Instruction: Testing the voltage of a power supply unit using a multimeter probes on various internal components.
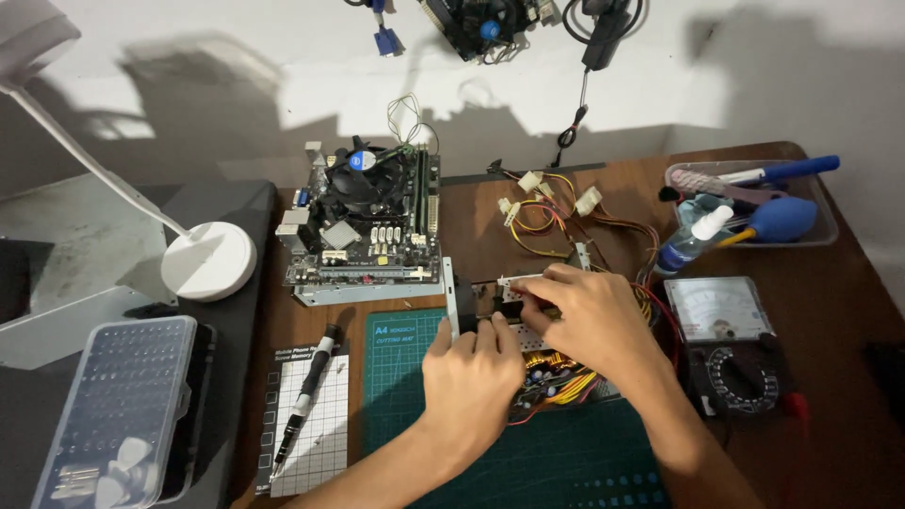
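Left hand: I see my left hand [471,377] at the near edge of the opened power supply [528,330], fingers curled closed against its metal frame and a dark part at its left end; I cannot tell whether they pinch anything.
Right hand: my right hand [589,320] lies over the top of the same unit, fingers bent down and gripping its metal edge, thumb towards the left hand.
Power supply: it sits on the far edge of the green cutting mat [528,452], between the mat and the bundle of yellow, red and black wires [551,212] with white plugs that fans out behind it; orange coils show under my hands.
Left of the mat: a black and silver screwdriver [306,396] lies on a white gridded pad [320,424], and a clear case of bits [118,405] sits further left.
Behind: a motherboard [368,231] with a round fan stands beside a white lamp base [207,261].
Right: an analogue multimeter [731,344] lies just beside my right wrist, and a clear tray [811,226] holding a blue blower and a bottle sits beyond it.
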